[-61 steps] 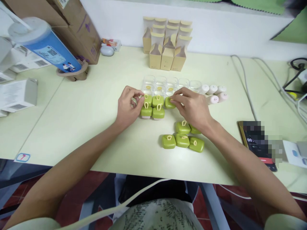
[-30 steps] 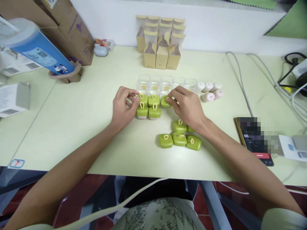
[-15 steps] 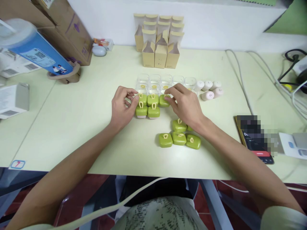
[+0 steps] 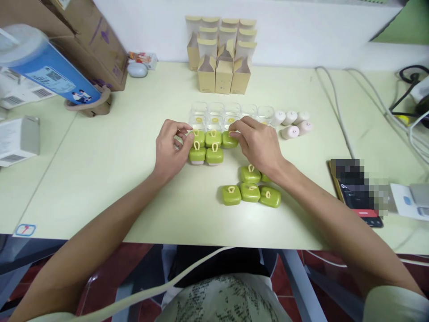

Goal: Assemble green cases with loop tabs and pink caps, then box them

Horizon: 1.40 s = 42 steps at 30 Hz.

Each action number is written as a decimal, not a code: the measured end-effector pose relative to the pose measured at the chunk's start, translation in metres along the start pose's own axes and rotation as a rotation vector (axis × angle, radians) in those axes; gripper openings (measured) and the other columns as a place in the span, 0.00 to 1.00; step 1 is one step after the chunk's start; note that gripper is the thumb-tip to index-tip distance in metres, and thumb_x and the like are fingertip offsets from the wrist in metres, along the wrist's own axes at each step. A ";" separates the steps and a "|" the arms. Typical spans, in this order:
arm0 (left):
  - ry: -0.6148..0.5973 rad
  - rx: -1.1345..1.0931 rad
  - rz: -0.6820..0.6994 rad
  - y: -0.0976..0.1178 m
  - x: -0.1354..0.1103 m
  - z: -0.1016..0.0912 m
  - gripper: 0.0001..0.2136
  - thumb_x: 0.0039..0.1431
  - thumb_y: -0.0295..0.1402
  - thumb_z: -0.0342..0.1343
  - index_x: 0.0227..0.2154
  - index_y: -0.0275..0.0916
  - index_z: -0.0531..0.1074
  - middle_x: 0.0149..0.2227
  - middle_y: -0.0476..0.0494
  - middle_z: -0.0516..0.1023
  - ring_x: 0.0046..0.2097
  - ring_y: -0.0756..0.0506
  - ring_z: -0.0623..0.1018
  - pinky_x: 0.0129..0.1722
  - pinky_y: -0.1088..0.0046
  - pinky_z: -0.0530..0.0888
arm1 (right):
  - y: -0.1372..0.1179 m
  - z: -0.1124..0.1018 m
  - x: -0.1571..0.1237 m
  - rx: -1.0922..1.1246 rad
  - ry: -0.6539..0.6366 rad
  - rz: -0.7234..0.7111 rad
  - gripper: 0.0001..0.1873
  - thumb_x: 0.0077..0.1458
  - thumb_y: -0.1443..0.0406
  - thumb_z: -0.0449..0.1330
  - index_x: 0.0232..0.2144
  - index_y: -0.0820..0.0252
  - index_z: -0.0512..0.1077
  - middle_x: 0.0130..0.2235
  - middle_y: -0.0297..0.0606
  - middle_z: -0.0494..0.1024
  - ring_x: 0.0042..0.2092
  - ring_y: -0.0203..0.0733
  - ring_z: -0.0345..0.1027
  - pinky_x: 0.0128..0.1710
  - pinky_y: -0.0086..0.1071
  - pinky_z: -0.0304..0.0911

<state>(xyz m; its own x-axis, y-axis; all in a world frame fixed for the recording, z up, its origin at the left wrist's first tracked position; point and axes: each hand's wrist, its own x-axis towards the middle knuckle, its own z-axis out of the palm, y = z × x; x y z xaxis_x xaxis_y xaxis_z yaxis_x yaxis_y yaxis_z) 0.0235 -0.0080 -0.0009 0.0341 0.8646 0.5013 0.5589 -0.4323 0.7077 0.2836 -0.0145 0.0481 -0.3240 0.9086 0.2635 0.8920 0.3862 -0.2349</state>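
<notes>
On the table, several glossy green caps with yellow loops stand in two short rows, with pale bottoms visible below the front pair, such as the front-left cap (image 4: 197,154). My left hand (image 4: 172,145) is at the left end, its fingers curled and its thumb and index fingertips on the rear-left green cap (image 4: 199,137). At the other end of that row, my right hand (image 4: 259,143) pinches the rear-right green cap (image 4: 229,140), partly covering it. More green caps (image 4: 250,192) form a loose group nearer me; my right forearm partly hides one. Directly behind the rows are clear plastic boxes (image 4: 216,109).
Several whitish-pink cylinders (image 4: 290,132) lie right of the clear boxes. Open cardboard boxes (image 4: 224,76) stand against the wall. A phone (image 4: 355,192) and cables (image 4: 335,98) are at the right. A blue cup (image 4: 60,76) in a carrier stands at the left.
Almost nothing differs. Both hands stay at the ends of the rear row; the right fingers have shifted very slightly, and the whole view has moved a little.
</notes>
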 end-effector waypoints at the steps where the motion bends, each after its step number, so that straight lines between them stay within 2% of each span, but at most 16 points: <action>1: -0.002 -0.002 0.001 0.000 0.000 0.000 0.06 0.69 0.35 0.61 0.45 0.43 0.79 0.44 0.44 0.78 0.41 0.49 0.79 0.34 0.74 0.75 | 0.000 0.000 0.000 0.000 0.002 0.002 0.16 0.76 0.67 0.53 0.53 0.58 0.80 0.52 0.44 0.84 0.40 0.46 0.73 0.33 0.38 0.51; 5: -0.010 -0.010 -0.019 0.000 0.000 0.000 0.06 0.69 0.35 0.61 0.45 0.43 0.79 0.44 0.44 0.77 0.42 0.48 0.79 0.34 0.74 0.75 | 0.000 -0.001 -0.002 0.003 0.005 0.016 0.16 0.76 0.65 0.56 0.59 0.58 0.79 0.55 0.45 0.84 0.40 0.47 0.76 0.34 0.38 0.54; 13: -0.004 -0.009 -0.047 -0.002 0.000 0.000 0.10 0.69 0.40 0.62 0.48 0.43 0.78 0.45 0.43 0.77 0.42 0.48 0.78 0.34 0.74 0.75 | 0.007 -0.008 -0.004 0.081 0.093 -0.023 0.15 0.77 0.58 0.57 0.54 0.58 0.80 0.52 0.45 0.84 0.39 0.47 0.76 0.36 0.39 0.61; 18: 0.004 -0.017 -0.028 -0.006 0.002 0.000 0.09 0.70 0.39 0.62 0.48 0.44 0.78 0.44 0.44 0.77 0.41 0.48 0.78 0.33 0.74 0.75 | 0.011 -0.008 -0.002 0.101 0.074 -0.061 0.18 0.70 0.52 0.66 0.53 0.57 0.81 0.52 0.46 0.84 0.35 0.45 0.75 0.36 0.40 0.63; 20: 0.071 -0.003 0.048 -0.001 0.001 -0.001 0.07 0.71 0.37 0.61 0.47 0.44 0.78 0.44 0.44 0.76 0.39 0.48 0.78 0.32 0.73 0.74 | 0.013 -0.021 0.000 0.099 0.108 -0.041 0.18 0.70 0.52 0.66 0.52 0.57 0.81 0.52 0.47 0.84 0.35 0.46 0.76 0.37 0.41 0.65; 23: 0.177 0.024 0.307 0.017 -0.009 -0.002 0.06 0.71 0.35 0.61 0.48 0.45 0.76 0.42 0.44 0.75 0.38 0.48 0.76 0.32 0.71 0.74 | 0.022 -0.054 -0.003 0.107 0.205 0.040 0.11 0.71 0.57 0.64 0.46 0.56 0.82 0.45 0.45 0.86 0.34 0.46 0.77 0.41 0.43 0.68; 24: 0.164 0.033 0.401 0.025 -0.015 -0.003 0.07 0.71 0.35 0.60 0.50 0.46 0.76 0.42 0.44 0.76 0.39 0.47 0.76 0.33 0.70 0.75 | 0.027 -0.064 -0.006 0.091 0.242 0.089 0.08 0.70 0.61 0.63 0.44 0.55 0.82 0.42 0.44 0.86 0.35 0.46 0.77 0.43 0.44 0.69; 26: -0.012 0.038 0.589 0.041 -0.030 -0.002 0.12 0.72 0.38 0.59 0.55 0.45 0.72 0.45 0.41 0.78 0.42 0.44 0.81 0.37 0.66 0.79 | 0.040 -0.075 -0.017 0.013 0.310 0.203 0.05 0.66 0.66 0.64 0.40 0.55 0.81 0.39 0.43 0.86 0.35 0.46 0.77 0.44 0.45 0.68; 28: -0.187 0.095 0.833 0.053 -0.043 0.001 0.16 0.75 0.45 0.56 0.59 0.45 0.70 0.46 0.41 0.80 0.45 0.43 0.83 0.36 0.67 0.81 | 0.054 -0.070 -0.030 -0.108 0.320 0.331 0.09 0.62 0.66 0.66 0.45 0.53 0.81 0.44 0.47 0.86 0.37 0.50 0.76 0.41 0.46 0.65; 30: -0.309 0.146 0.969 0.060 -0.052 0.004 0.18 0.77 0.47 0.52 0.61 0.45 0.68 0.48 0.40 0.81 0.48 0.42 0.84 0.38 0.66 0.83 | 0.068 -0.053 -0.042 -0.211 0.304 0.435 0.19 0.57 0.63 0.70 0.52 0.52 0.80 0.52 0.55 0.84 0.38 0.53 0.74 0.36 0.46 0.60; 33: -0.398 0.173 0.976 0.061 -0.056 0.006 0.19 0.76 0.39 0.53 0.64 0.41 0.65 0.57 0.34 0.81 0.56 0.39 0.83 0.44 0.64 0.85 | 0.081 -0.022 -0.052 -0.214 0.278 0.475 0.20 0.61 0.61 0.66 0.56 0.49 0.79 0.55 0.57 0.80 0.34 0.49 0.70 0.35 0.46 0.55; 35: -0.412 0.175 0.936 0.060 -0.056 0.005 0.20 0.75 0.35 0.53 0.66 0.39 0.63 0.61 0.30 0.79 0.60 0.38 0.82 0.43 0.64 0.85 | 0.085 -0.010 -0.054 -0.176 0.256 0.462 0.18 0.65 0.60 0.63 0.56 0.47 0.78 0.56 0.56 0.79 0.34 0.48 0.69 0.36 0.46 0.55; 39: -0.403 0.140 0.899 0.057 -0.054 0.005 0.18 0.75 0.35 0.53 0.63 0.40 0.65 0.59 0.32 0.80 0.58 0.41 0.84 0.39 0.69 0.86 | 0.084 -0.013 -0.057 -0.127 0.262 0.471 0.16 0.68 0.59 0.62 0.57 0.47 0.79 0.56 0.56 0.78 0.38 0.53 0.73 0.37 0.46 0.57; 42: -0.424 0.056 0.883 0.054 -0.052 0.006 0.20 0.72 0.33 0.55 0.64 0.35 0.66 0.59 0.27 0.79 0.56 0.39 0.84 0.42 0.65 0.87 | 0.082 -0.023 -0.062 -0.018 0.427 0.407 0.19 0.71 0.57 0.62 0.61 0.46 0.77 0.58 0.57 0.75 0.40 0.54 0.75 0.38 0.48 0.63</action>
<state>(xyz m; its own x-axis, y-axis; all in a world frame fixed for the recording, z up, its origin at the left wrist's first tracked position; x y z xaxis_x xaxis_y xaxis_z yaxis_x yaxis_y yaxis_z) 0.0571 -0.0745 0.0084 0.7472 0.2614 0.6111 0.2274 -0.9645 0.1345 0.3839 -0.0431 0.0340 0.1980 0.8376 0.5092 0.9243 0.0133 -0.3814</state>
